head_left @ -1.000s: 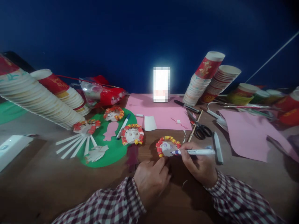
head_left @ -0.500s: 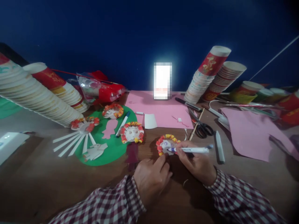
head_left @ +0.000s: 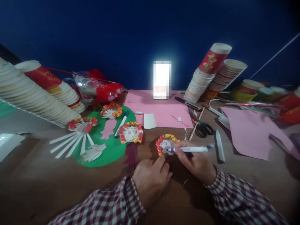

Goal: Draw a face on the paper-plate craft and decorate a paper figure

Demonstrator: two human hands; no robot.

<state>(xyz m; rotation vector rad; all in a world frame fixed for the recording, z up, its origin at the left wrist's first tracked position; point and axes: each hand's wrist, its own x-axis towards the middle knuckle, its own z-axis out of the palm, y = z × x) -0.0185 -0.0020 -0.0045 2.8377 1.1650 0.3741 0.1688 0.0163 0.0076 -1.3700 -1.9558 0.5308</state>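
My right hand point(head_left: 197, 163) grips a white marker point(head_left: 194, 149) with a purple-blue tip. That tip rests on or just above the pale middle of a small paper-cup face point(head_left: 165, 145), which has two purple drawn eyes and a curled red-and-yellow rim. At the face's lower edge, my left hand point(head_left: 152, 176) presses it with curled fingers; the thumb is partly hidden. To the left lies a second paper-cup face point(head_left: 131, 133), its features drawn in, above a maroon paper cut-out point(head_left: 131, 153). Part of the first face's right side is covered by my right fingers.
A green paper disc point(head_left: 107, 160) carries a capped marker point(head_left: 122, 124), a pink cut-out point(head_left: 108, 129) and other cut cups. Scissors point(head_left: 203, 128) lie beyond my right hand, near a marker cap-like grey-white tube point(head_left: 219, 146). Tall cup stacks point(head_left: 206, 73) and a bright phone point(head_left: 162, 79) stand behind.
The whole view has shifted slightly. Both hands keep nearly the same pose, with the marker tip still at the face's middle.
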